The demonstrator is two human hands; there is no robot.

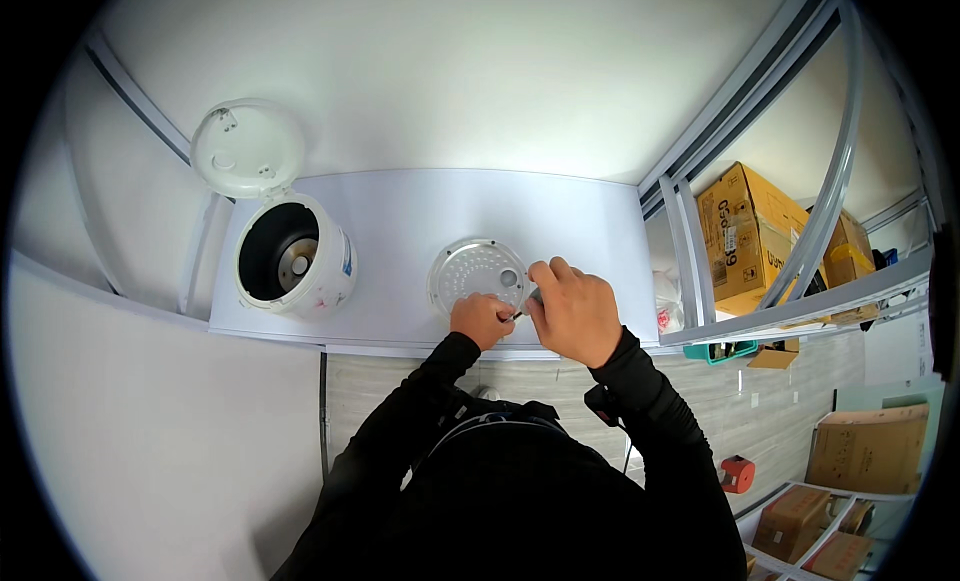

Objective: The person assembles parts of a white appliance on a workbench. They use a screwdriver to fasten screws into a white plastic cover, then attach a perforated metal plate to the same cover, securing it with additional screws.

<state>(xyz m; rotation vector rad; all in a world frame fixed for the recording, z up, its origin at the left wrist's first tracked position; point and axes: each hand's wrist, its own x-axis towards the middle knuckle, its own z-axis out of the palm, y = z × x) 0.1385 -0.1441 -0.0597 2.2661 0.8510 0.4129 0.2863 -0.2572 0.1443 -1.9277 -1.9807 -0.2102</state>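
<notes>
A round, silvery disc with many small holes and a dark round spot lies on the white tabletop before me, like the inner lid of a rice cooker. At its near right edge my right hand is closed on a slim, screwdriver-like tool with a grey handle. Its thin dark end points toward my left hand, whose fingers are pinched together at the disc's near edge. What sits between those fingers is hidden. To the left stands a white rice cooker, its lid raised and a metal heating plate showing inside.
A white table runs along the wall. On the right, metal shelving holds a yellow cardboard box and a plastic bag. Below are a green bin, a red stool-like object and more cardboard boxes.
</notes>
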